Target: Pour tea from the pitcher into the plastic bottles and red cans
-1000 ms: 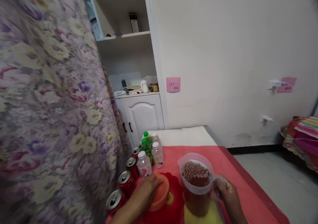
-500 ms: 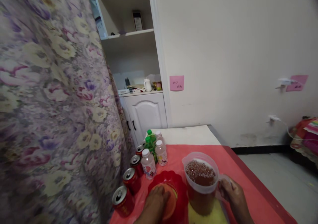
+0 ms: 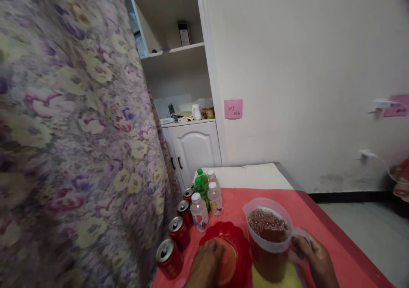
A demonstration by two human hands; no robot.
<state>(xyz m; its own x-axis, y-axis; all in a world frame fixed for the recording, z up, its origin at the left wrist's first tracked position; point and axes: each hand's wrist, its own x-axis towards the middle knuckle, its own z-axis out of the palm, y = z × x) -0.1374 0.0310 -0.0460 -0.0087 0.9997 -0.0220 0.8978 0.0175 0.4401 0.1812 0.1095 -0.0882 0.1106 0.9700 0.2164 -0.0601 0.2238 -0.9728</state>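
Note:
My right hand (image 3: 315,254) is closed around the handle of a translucent plastic pitcher (image 3: 268,249). The pitcher stands upright, nearly full of reddish-brown liquid with bubbles on top, over a yellow cloth (image 3: 260,279). To its left is a scalloped red plastic basin (image 3: 238,234). Inside the basin sits a round orange object (image 3: 228,264) with a yellow-green edge showing behind it; its exact kind is unclear. My left hand (image 3: 207,260) reaches over its left side, fingers bent and gripping it, fingertips partly hidden.
Several red drink cans (image 3: 170,258) line the table's left edge. Beside them stand clear white-capped bottles (image 3: 200,213) and green-capped bottles (image 3: 202,188). A floral curtain (image 3: 79,151) hangs at left. Behind are a white cabinet (image 3: 200,145) and a wall with a pink note (image 3: 233,109).
The whole scene has shifted slightly to the right in view as the camera turned. Both hands keep the same places on the pitcher handle and the orange object.

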